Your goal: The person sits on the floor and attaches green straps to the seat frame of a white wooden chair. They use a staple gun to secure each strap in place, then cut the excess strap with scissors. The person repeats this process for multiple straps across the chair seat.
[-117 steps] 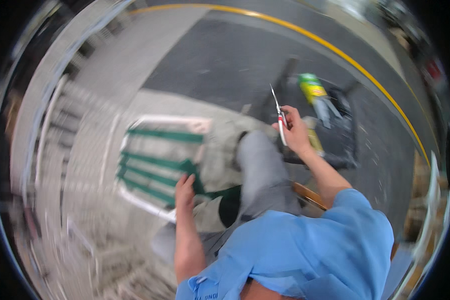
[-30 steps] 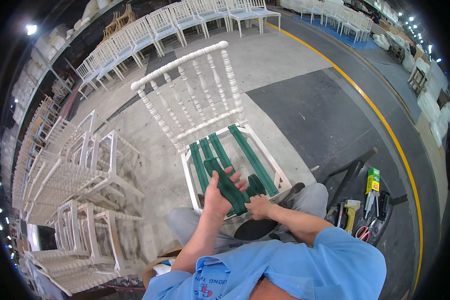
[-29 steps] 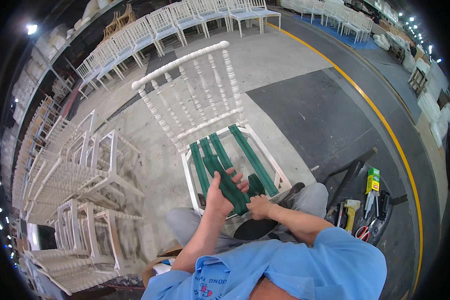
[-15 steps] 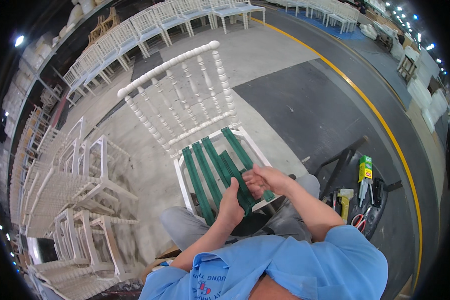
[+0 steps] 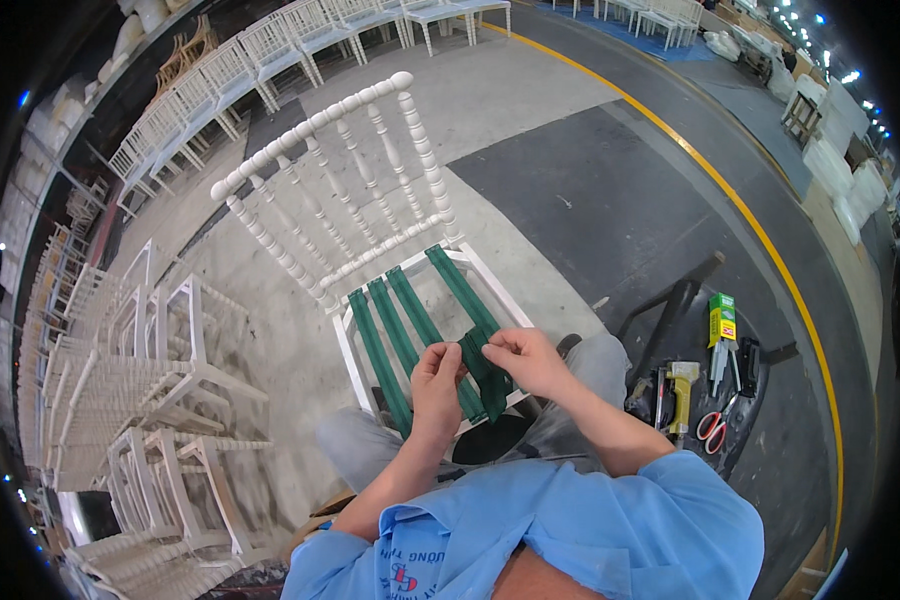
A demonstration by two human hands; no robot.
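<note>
Left hand [image 5: 436, 376] and right hand [image 5: 523, 358] raised close together, fingers pinched; both forearms bent inward.

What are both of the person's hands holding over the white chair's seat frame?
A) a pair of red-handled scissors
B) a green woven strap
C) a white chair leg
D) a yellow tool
B: the left hand and right hand both pinch a green woven strap across the white wooden chair's seat frame; the red-handled scissors lie apart on the floor.
</note>
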